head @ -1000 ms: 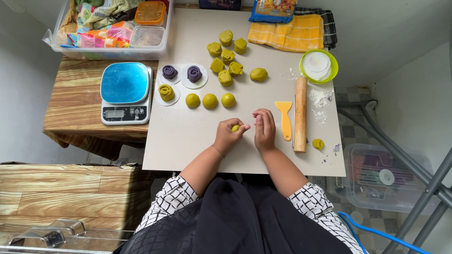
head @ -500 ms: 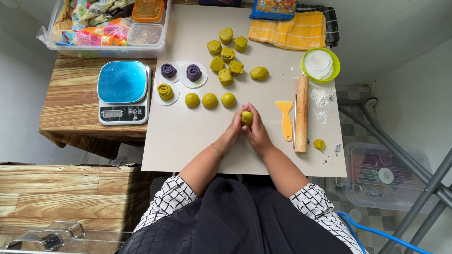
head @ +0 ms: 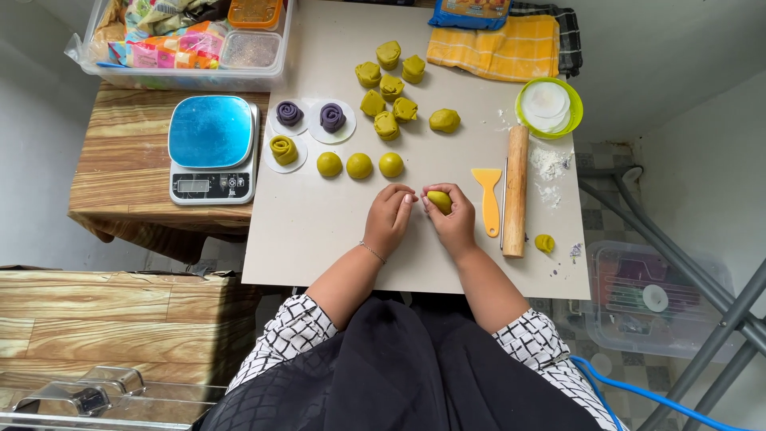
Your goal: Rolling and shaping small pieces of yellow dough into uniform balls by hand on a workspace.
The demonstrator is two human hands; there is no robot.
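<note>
Both forearms reach forward and angle inward, so the hands meet in front of the body. The left hand [head: 388, 217] lies palm down, fingers curled, its fingertips touching the right hand [head: 452, 217]. The right hand is cupped, fingers bent closed around something small.

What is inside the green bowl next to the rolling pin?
The green bowl holds a stack of round white sheets, beside the rolling pin. Only the top sheets show; whatever lies under them, and how many there are, is covered.
</note>
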